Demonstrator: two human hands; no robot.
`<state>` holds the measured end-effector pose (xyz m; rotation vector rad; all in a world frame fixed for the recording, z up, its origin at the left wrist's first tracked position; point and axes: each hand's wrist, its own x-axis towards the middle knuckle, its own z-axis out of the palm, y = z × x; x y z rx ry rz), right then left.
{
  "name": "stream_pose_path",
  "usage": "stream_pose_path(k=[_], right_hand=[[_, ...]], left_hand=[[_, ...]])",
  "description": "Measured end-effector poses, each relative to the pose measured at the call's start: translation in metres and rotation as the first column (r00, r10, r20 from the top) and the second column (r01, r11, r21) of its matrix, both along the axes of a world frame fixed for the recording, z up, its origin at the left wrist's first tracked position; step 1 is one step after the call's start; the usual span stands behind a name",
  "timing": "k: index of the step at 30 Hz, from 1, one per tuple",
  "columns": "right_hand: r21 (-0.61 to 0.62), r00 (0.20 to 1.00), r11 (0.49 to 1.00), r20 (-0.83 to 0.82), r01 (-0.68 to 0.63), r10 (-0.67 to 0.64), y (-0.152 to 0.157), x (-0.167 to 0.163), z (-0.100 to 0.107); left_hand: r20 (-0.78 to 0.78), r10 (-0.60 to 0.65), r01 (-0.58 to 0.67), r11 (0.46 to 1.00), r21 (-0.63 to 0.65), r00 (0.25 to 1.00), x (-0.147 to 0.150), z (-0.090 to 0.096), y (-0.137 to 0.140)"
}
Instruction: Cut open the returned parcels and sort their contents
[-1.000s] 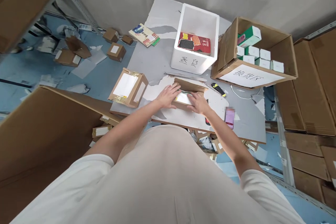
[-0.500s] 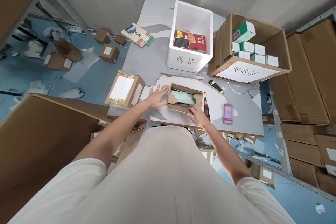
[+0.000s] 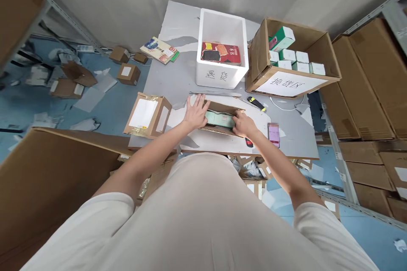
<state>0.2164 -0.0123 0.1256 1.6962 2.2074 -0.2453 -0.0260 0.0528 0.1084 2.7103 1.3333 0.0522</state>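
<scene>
An opened cardboard box (image 3: 222, 106) lies in front of me on the table, long side across. Inside it sits a pale green box (image 3: 220, 119), its two ends partly covered by my hands. My left hand (image 3: 195, 114) rests over the cardboard box's left end, fingers spread. At the right end, my right hand (image 3: 244, 123) is closed with curled fingers on the cardboard; its fingertips are partly hidden beside the green box. A red and black box cutter (image 3: 249, 142) shows partly below my right wrist.
Behind stand a white foam box (image 3: 219, 74) with a red package and a large carton (image 3: 292, 87) of green-white boxes. A taped carton (image 3: 146, 112) stands left. Rightward lie a yellow-black cutter (image 3: 256, 103) and a phone (image 3: 274, 134). Books (image 3: 159, 49) lie far left.
My left hand has moved onto the box's left end. My right hand has shifted from the near edge to the right end, and the flaps no longer cover the green box's ends.
</scene>
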Motion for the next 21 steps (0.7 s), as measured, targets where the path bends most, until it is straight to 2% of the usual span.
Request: stream_pose_path(k=[2, 4, 6, 10, 14, 17, 21], right_hand=[[0.060, 0.998, 0.998, -0.060, -0.023, 0.027, -0.012, 0.017, 0.002], [0.126, 0.996, 0.991, -0.073, -0.036, 0.046, -0.022, 0.031, 0.002], [0.182, 0.997, 0.982, -0.052, -0.048, 0.058, -0.031, 0.038, -0.001], [0.207, 0.999, 0.977, 0.001, -0.051, 0.051, -0.042, 0.039, -0.009], [0.185, 1.000, 0.983, 0.028, -0.006, 0.001, -0.048, 0.041, -0.017], [0.178, 0.999, 0.984, 0.026, 0.015, -0.020, -0.053, 0.048, -0.019], [0.160, 0.998, 0.986, 0.028, 0.048, -0.053, -0.053, 0.046, -0.015]], left_hand=[[0.028, -0.176, 0.175, 0.984, 0.042, 0.984, -0.016, 0.003, 0.005], [0.009, -0.334, 0.334, 0.942, 0.034, 0.942, -0.022, 0.006, 0.010], [-0.022, -0.402, 0.401, 0.916, -0.013, 0.916, -0.019, 0.007, 0.015], [-0.105, -0.318, 0.307, 0.946, -0.108, 0.942, -0.004, 0.009, 0.019], [-0.234, -0.162, 0.112, 0.971, -0.211, 0.959, 0.003, 0.006, 0.020], [-0.280, -0.110, 0.018, 0.949, -0.314, 0.954, -0.001, 0.000, 0.023], [-0.270, -0.104, -0.002, 0.931, -0.365, 0.957, -0.009, -0.011, 0.017]])
